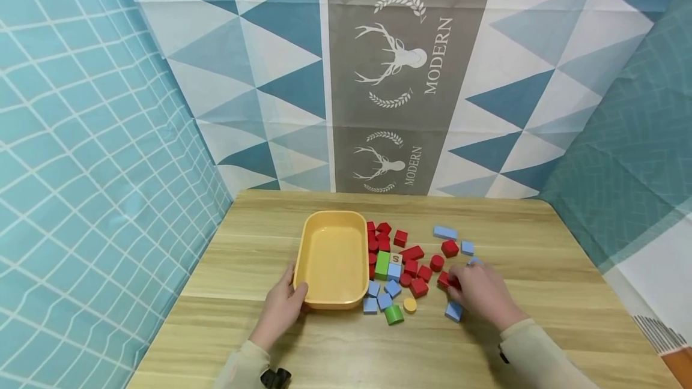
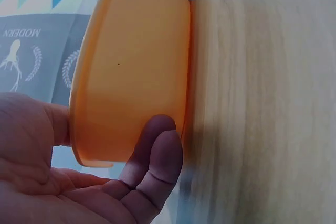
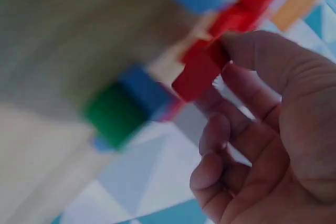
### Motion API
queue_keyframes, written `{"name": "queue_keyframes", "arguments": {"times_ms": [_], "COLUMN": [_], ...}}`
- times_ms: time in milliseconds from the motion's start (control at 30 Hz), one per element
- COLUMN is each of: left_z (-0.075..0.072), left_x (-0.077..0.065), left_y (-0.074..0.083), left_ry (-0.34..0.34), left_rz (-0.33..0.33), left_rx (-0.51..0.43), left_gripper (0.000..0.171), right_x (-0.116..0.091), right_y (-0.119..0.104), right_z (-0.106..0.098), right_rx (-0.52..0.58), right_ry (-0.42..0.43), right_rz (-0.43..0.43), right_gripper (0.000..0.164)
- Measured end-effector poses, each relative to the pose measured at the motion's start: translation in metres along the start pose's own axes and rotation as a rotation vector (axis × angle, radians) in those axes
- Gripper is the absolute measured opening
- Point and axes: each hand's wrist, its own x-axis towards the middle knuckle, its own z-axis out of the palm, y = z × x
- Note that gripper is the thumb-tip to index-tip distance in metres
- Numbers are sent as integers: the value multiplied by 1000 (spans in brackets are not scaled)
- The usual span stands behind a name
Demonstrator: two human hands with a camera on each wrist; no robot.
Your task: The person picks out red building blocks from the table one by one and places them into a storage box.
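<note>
From my seat at the feed, I see the left hand [image 1: 283,302] gripping the yellow plastic tray [image 1: 332,266] at its near left corner, thumb over the rim and fingers against the outer wall. The right hand [image 1: 478,290] pinches a red block [image 3: 197,77] between thumb and fingertips, a narrow grip; I can't tell whether the block has left the wood. It sits at the right side of the loose cluster, well apart from the tray.

I read the tight side as the tray's right rim: red blocks crowd up to it, and I can't tell if any touch. Just beyond stand a green rectangular block [image 1: 382,265] and a block marked S [image 1: 396,259]. A green half-round block [image 1: 394,315] and a yellow disc [image 1: 409,305] mark the cluster's near edge. A blue block [image 1: 453,311] lies close under the right hand.

For room, I have a broad strip of wooden tabletop [image 1: 232,293] between the tray and the left table edge, and another from the right hand to the right edge.
</note>
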Motion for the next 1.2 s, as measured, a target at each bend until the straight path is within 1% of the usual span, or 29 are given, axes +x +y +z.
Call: {"name": "queue_keyframes", "arguments": {"times_ms": [100, 167, 233, 333, 433, 533, 600, 700, 767, 833, 967, 1067, 1200], "left_z": [0, 1, 1, 0, 1, 2, 2, 0, 1, 2, 2, -3, -9], "left_x": [-3, -4, -5, -5, -6, -6, -6, -7, -7, -7, -6, -13, -24], "left_y": [-1, -1, -1, -1, 0, 2, 4, 6, 7, 7, 6, 23, 45], "left_ry": [-9, -15, -19, -29, -44, -49, -49, -42, -38, -35, -32, -36, -44], "left_rz": [-13, -23, -36, -50, -49, -53, -59, -64, -68, -66, -66, -62, -53], "left_rx": [-78, -128, -154, -208, -273, -322, -332, -328, -324, -322, -328, -323, -311], "left_gripper": [66, 66, 64, 58, 51, 45, 41, 36, 35, 35, 36, 36, 37], "right_x": [9, 19, 31, 48, 62, 73, 78, 86, 88, 90, 90, 89, 86], "right_y": [-19, -37, -60, -97, -131, -158, -171, -181, -183, -183, -180, -179, -179], "right_z": [-14, -22, -24, -20, -9, 1, 5, 9, 12, 15, 18, 19, 19], "right_rx": [40, 93, 156, 225, 246, 220, 189, 131, 111, 106, 133, 148, 137], "right_ry": [66, 98, 106, 87, 62, 46, 23, -22, -52, -68, -75, -61, -26], "right_rz": [19, -2, -47, -152, -275, -375, -403, -405, -393, -387, -390, -403, -415], "right_gripper": [19, 23, 24, 22, 17, 13, 12, 12, 14, 15, 13, 11, 7]}}
